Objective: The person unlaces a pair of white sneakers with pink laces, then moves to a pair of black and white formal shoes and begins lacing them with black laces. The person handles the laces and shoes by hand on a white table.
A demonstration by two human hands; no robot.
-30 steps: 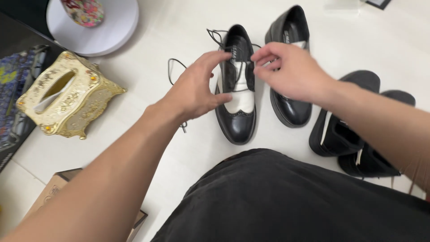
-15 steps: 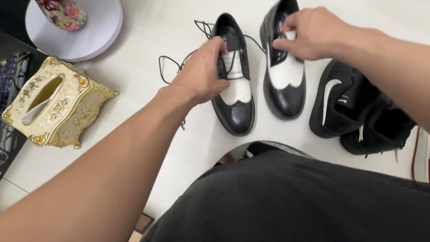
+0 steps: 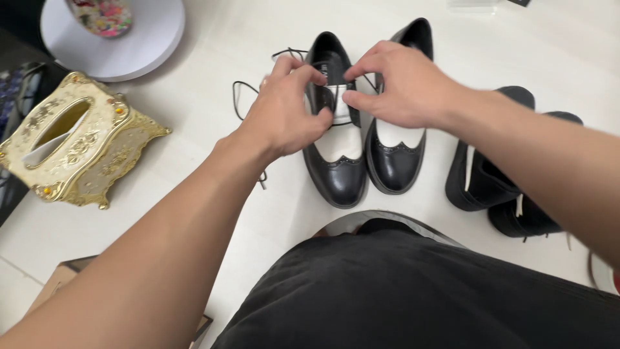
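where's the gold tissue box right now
In the head view, the gold tissue box sits on the floor at far left, below the white round stand, left of the left hand.

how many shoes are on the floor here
4. Two black-and-white brogues side by side under the hands: left brogue, right brogue. Two black sneakers at right: nearer sneaker, farther sneaker, partly hidden by the forearm.

Two black-and-white brogue shoes stand side by side on the floor: the left brogue [image 3: 339, 155] and the right brogue [image 3: 395, 152]. Two black sneakers sit to their right, one nearer sneaker [image 3: 481, 174] and one farther sneaker [image 3: 526, 216]. One gold ornate tissue box [image 3: 74, 145] lies at the left. One round white stand [image 3: 119, 42] is at the top left, one cardboard box [image 3: 55, 291] at the bottom left. Two hands are in view, the left hand [image 3: 284, 116] and the right hand [image 3: 397, 84]
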